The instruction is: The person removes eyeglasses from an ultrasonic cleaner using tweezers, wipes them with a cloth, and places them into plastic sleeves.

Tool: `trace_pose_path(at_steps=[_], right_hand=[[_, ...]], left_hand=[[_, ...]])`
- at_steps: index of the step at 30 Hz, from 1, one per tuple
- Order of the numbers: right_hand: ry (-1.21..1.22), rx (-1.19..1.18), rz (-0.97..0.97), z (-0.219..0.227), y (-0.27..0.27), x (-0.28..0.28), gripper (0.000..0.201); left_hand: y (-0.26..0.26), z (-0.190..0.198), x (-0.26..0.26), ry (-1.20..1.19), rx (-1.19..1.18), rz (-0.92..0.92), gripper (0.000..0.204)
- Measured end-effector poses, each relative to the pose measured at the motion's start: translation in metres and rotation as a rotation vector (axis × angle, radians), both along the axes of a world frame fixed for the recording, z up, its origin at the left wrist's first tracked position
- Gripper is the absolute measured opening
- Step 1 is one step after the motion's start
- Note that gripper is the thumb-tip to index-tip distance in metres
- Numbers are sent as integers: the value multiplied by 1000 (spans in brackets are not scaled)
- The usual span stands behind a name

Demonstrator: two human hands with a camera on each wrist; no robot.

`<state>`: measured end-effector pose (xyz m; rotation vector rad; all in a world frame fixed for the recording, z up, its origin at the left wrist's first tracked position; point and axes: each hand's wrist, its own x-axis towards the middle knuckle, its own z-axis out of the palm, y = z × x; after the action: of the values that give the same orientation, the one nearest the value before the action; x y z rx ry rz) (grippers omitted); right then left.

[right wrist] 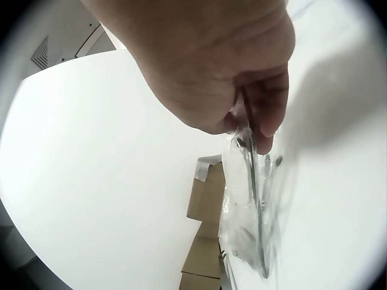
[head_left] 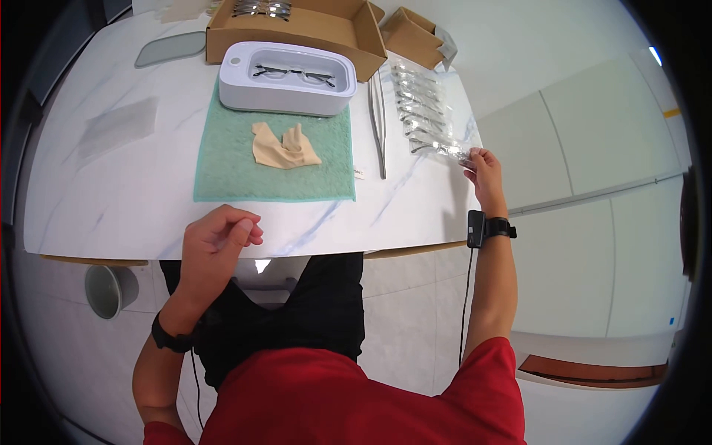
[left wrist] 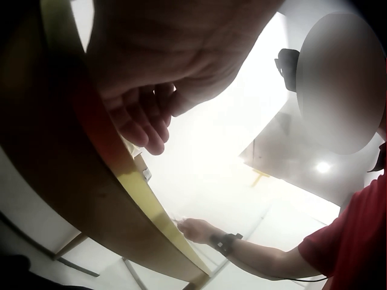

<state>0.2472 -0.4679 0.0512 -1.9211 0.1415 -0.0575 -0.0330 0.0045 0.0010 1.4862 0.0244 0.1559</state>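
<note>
At the table's right edge, the right hand pinches the end of a clear plastic sleeve with glasses in it, the nearest of several bagged pairs in a row. In the right wrist view the fingers of the right hand grip the sleeve from above. The left hand, fingers loosely curled and holding nothing, hovers near the front edge, left of centre. A pair of glasses lies in the white ultrasonic cleaner. In the left wrist view the left hand is empty.
A tan cloth lies on a green towel. Tweezers are right of it. Behind stand a cardboard box with glasses and a smaller box. A grey lid and plastic sleeves lie left.
</note>
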Motion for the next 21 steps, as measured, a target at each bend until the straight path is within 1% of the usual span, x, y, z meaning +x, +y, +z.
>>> trace_pose_path(at_steps=[2,3,5,6,7,9,11,13,14,15,16,17,18,19,21], right_hand=[[22,-157,-24,-5,-5,5,17],[19,-146,-17,-6,-5,6,17],[-4,-256,-16,-8,-6,6,18],[-53,-340,-41,-13,-9,10,21],[-57,-319,-30,-15,-14,13,21],[-437,-851,-20,-23,-19,15,26],[-631,-860,-56,-21,-2,6,29],[-694,-745,-38,-11,35,-9,25],[-650,-631,-39,-3,59,-20,22],[-607,-521,-41,2,79,-28,20],[-602,-499,-43,0,90,-32,20],[-580,-416,-12,-2,101,-33,18],[-560,-333,18,-4,113,-33,16],[-561,-311,17,-6,123,-33,16],[-587,-372,164,-7,142,-33,13]], left_hand=[[1,-2,-1,26,-15,-4,16],[1,-3,0,24,-3,3,16],[1,-4,0,5,-20,-36,15],[1,-3,0,18,-2,-36,14],[1,-4,0,16,19,-24,14],[2,-4,0,19,-8,-49,14],[5,3,0,24,37,-42,12],[12,12,-1,-33,158,-77,11],[20,24,0,-89,320,-60,11],[27,34,3,-82,344,-60,11],[34,42,7,-106,402,0,12],[40,51,10,-133,460,61,12],[44,60,14,-129,452,88,14],[48,65,17,-129,473,92,14],[54,69,25,-220,540,121,15]])
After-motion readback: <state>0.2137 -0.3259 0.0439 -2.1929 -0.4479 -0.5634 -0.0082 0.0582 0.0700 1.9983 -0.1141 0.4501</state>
